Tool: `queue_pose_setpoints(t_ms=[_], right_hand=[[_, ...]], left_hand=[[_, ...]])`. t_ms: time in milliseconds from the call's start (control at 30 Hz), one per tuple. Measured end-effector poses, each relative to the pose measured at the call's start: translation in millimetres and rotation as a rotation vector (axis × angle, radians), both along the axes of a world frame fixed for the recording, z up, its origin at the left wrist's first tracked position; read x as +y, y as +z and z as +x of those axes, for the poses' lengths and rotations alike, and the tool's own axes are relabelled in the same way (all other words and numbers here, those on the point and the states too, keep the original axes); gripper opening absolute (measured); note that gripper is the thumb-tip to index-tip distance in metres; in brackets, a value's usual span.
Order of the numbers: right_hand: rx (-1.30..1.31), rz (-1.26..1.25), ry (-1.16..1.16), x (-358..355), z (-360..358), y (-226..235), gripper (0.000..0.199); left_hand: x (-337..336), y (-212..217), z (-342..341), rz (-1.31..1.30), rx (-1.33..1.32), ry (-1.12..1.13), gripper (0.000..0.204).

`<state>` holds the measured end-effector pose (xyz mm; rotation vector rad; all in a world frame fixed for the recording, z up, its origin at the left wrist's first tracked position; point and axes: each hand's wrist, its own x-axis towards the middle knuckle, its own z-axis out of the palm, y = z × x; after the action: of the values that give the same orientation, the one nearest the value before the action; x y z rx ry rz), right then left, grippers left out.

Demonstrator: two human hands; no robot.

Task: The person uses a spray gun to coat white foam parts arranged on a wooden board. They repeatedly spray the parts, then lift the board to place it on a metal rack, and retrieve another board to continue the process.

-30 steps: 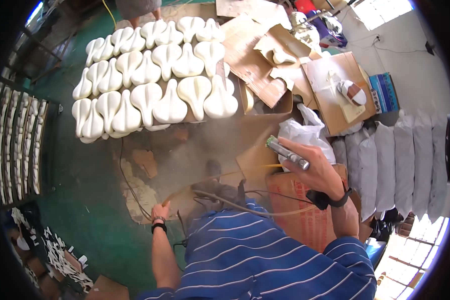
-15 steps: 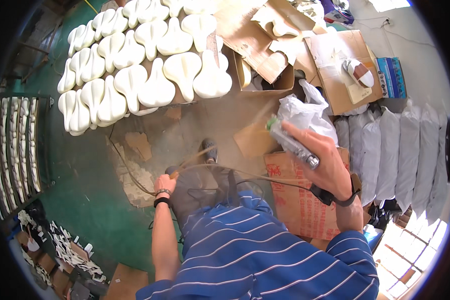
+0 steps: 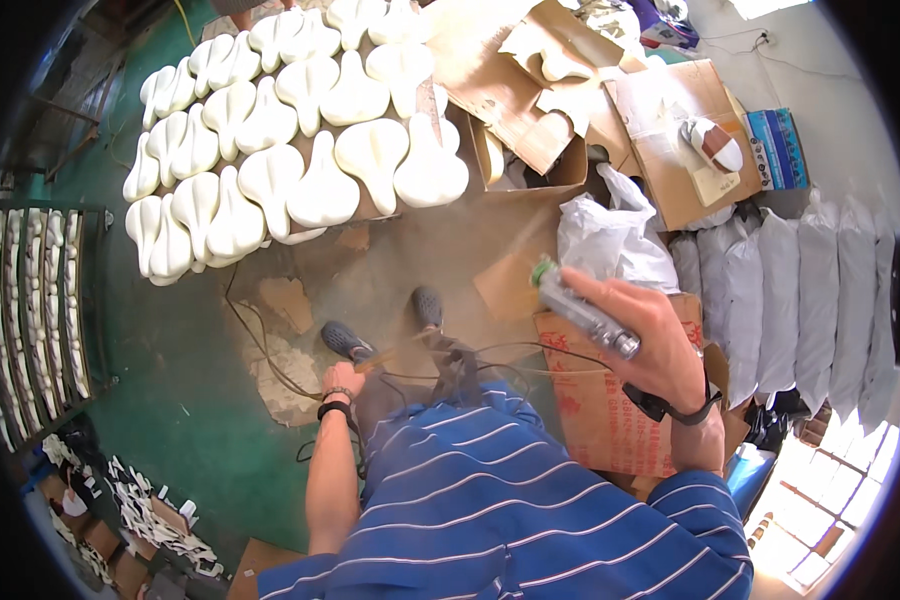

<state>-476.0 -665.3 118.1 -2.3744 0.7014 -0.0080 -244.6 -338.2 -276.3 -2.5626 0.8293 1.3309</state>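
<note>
My right hand (image 3: 655,335) is closed round a grey metallic cylindrical tool (image 3: 592,318) with a green end, held over the cardboard at right. Low at my left side, my left hand (image 3: 342,380) is closed on a thin tan hose (image 3: 395,355), which is smeared by motion. A thin line runs from near this hand across my front toward my right wrist. Beyond my feet, several white bicycle saddle pads (image 3: 372,165) lie in rows on a low surface; neither hand touches them.
An open cardboard box (image 3: 533,180) and a white plastic bag (image 3: 615,240) stand at front right. Grey wrapped bundles (image 3: 745,310) line the right. A printed carton (image 3: 610,420) lies beside me. A dark cable (image 3: 260,340) crosses the floor. A loaded rack (image 3: 45,320) stands left.
My left foot has come into view beside the right one. The saddle pads sit slightly lower and farther right in the picture. Both hands keep their hold.
</note>
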Motion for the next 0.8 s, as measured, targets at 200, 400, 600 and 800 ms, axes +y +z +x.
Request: queue_pose_setpoints(t_ms=[200,400,600,800], right_hand=[[0.014,-0.041,-0.068,11,5,0,0.07],[0.068,-0.024,-0.02,6,4,-1,0.069],[0.087,-0.037,0.05,-5,15,1,0.071],[0.021,-0.106,-0.004,-3,29,2,0.072]], left_hand=[[2,2,14,0.014,-0.022,0.021,0.051],[9,-1,-5,0.033,0.029,0.035,0.052],[18,-5,-25,0.054,0.048,0.026,0.055],[9,3,-26,0.008,0.035,0.066,0.055]])
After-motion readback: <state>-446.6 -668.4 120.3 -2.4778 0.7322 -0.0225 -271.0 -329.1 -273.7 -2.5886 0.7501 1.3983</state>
